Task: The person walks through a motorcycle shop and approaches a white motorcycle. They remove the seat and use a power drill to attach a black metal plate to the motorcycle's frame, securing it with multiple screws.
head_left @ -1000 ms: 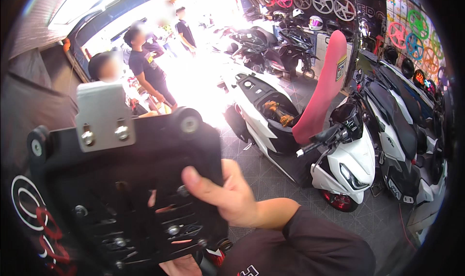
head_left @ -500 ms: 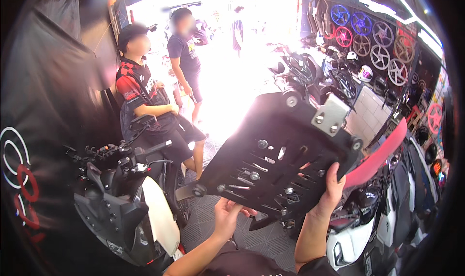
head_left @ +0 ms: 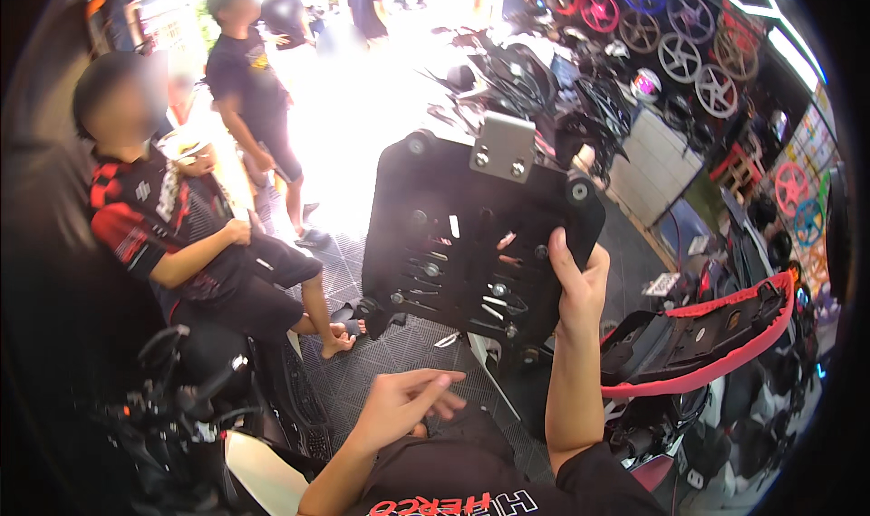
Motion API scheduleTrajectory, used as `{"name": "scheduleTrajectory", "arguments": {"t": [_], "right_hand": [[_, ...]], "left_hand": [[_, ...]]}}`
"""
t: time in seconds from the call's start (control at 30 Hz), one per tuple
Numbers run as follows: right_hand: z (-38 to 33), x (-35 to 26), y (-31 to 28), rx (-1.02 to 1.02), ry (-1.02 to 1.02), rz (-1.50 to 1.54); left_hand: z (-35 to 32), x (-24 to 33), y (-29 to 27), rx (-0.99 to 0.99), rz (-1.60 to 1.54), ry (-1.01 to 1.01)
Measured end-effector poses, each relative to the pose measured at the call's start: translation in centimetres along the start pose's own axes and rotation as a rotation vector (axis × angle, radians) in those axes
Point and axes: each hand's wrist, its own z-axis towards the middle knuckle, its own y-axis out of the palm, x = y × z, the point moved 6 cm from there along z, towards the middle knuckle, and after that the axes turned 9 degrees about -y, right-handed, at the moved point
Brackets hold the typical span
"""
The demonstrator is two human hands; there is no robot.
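A black mounting plate (head_left: pixel 462 235) with slots, several bolts and rounded corner washers is held up in front of me. A silver metal bracket (head_left: pixel 504 144) is bolted to its top edge. My right hand (head_left: pixel 580 280) grips the plate's right side, thumb on the near face and the fingers mostly hidden behind. Below the plate and apart from it is my left hand (head_left: pixel 408 405), holding nothing, its fingers partly stretched out to the right.
An upturned red-edged motorcycle seat (head_left: pixel 698 335) lies at the right. On the left, a person in a red and black shirt (head_left: pixel 172 217) sits by a parked motorcycle (head_left: pixel 263 466). Another person (head_left: pixel 249 90) stands behind. Coloured wheels (head_left: pixel 680 57) hang on the far right wall.
My left hand has let go of the plate's lower edge and dropped away. The plate has turned more upright and shifted left, still in my right hand. My view has swung right and downward.
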Motion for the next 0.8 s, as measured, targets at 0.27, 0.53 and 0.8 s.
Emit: {"name": "scheduleTrajectory", "arguments": {"t": [0.27,0.53,0.8], "right_hand": [[11.2,5.3,-1.1,-0.174,0.131,0.093],[23.9,10.5,-2.7,-0.365,0.153,0.103],[35.0,13.4,-5.4,-0.381,0.143,-0.090]], "left_hand": [[10.6,13.9,-12.6,0.753,0.043,0.805],[23.1,20.9,-15.2,0.327,-0.269,0.557],[33.4,27.0,-16.5,0.638,-0.286,0.641]]}}
